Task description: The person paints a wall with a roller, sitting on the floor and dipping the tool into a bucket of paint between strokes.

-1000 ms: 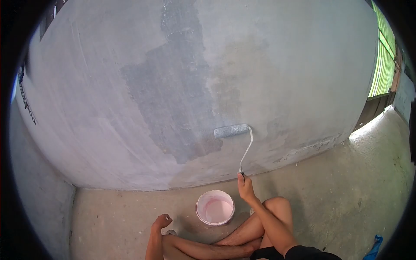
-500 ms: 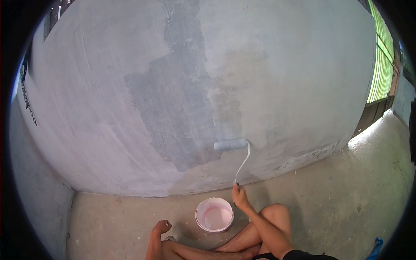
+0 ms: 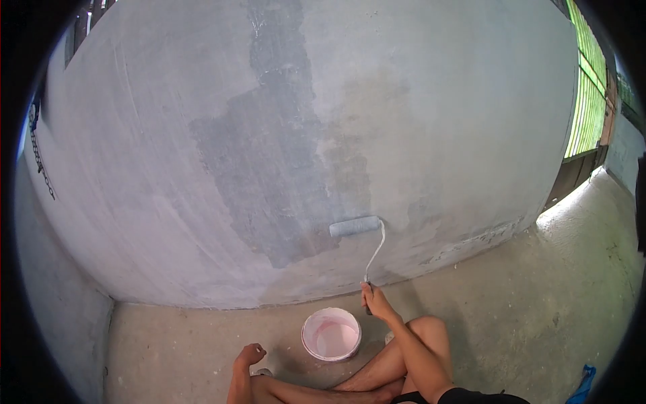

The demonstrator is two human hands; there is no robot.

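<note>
My right hand [image 3: 378,301] is wrapped round the dark handle of a paint roller [image 3: 355,226]. The roller's pale sleeve lies against the lower part of the grey wall [image 3: 471,121], near a darker grey patch. A white bucket [image 3: 307,334] with pinkish-white paint inside stands on the floor between my hands, in front of my crossed legs. To its left, my left hand [image 3: 252,353] rests by my knee with its fingers curled and nothing visible in them.
The concrete floor [image 3: 182,343] meets the wall's bottom edge and a side wall [image 3: 64,289] at the left. A chain [image 3: 40,158] hangs at far left. A blue object [image 3: 583,385] lies at lower right, below a slatted opening [image 3: 587,87].
The roller's sleeve has tilted slightly, its left end a little lower than its right. My left hand has barely moved. The view has shifted slightly.
</note>
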